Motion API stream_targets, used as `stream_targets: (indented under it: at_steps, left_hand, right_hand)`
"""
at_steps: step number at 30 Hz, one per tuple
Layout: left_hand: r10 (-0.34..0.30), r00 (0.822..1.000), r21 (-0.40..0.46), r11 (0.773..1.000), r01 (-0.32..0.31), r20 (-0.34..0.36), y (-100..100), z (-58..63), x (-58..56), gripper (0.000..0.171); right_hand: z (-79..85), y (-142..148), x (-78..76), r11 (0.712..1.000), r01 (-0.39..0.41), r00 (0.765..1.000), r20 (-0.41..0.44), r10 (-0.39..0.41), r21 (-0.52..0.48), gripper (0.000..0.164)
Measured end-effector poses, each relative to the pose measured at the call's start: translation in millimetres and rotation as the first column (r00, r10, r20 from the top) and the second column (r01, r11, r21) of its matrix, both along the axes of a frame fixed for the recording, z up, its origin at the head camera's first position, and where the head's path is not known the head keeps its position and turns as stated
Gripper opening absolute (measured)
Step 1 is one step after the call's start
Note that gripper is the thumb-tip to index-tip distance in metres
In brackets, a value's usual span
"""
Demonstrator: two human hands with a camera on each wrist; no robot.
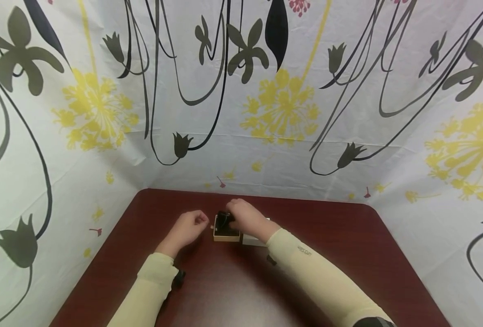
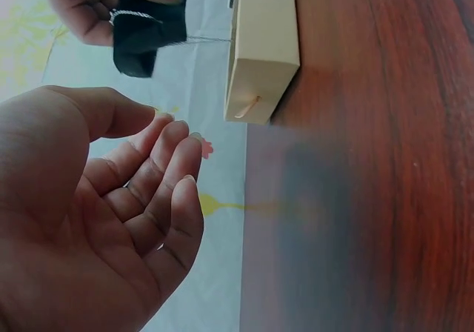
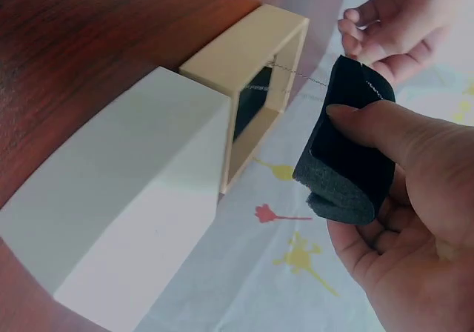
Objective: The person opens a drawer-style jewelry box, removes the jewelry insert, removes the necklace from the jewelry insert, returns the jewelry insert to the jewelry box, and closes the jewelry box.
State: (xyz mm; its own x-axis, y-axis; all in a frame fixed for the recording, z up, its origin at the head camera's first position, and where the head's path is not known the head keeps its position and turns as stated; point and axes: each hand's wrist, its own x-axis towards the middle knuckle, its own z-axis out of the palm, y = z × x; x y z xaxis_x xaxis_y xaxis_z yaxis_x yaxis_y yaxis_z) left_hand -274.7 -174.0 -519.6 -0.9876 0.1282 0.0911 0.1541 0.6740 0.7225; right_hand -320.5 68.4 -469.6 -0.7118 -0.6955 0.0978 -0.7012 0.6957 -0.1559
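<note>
My right hand (image 1: 249, 220) grips a folded black foam insert (image 3: 352, 147) between thumb and fingers, tilted just over the small box. A thin silver chain (image 3: 302, 75) crosses the insert and runs down into the cream open box (image 3: 248, 39). Inside that box, a dark lining shows. To the left of the box, my left hand (image 1: 187, 227) is loosely curled with the thumb near the fingertips, and nothing shows in it. In the left wrist view a small tab (image 2: 249, 107) sticks out of the box's end wall.
A white box piece (image 3: 141, 198) stands right beside the cream box, partly under my right forearm in the head view. Both rest on a dark red wooden table (image 1: 331, 254). Floral-patterned cloth (image 1: 225, 177) hangs around the table's back and sides.
</note>
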Motion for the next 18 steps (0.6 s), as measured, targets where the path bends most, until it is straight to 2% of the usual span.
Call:
stream_targets:
  at_steps: [7,18]
  left_hand:
    - [-0.005,1.000,-0.002,1.000,0.005,-0.006,2.3,3.3,2.4,0.010]
    - [-0.029,0.999,0.009,1.000,0.029,-0.033,10.1,14.9,9.3,0.011]
  right_hand:
    - [14.4,15.1,9.2,0.997,0.000,0.999,0.050,0.004,-0.077,0.029]
    - [29.2,37.6,20.3,0.993,-0.001,1.000,0.026,0.004,-0.121,0.027]
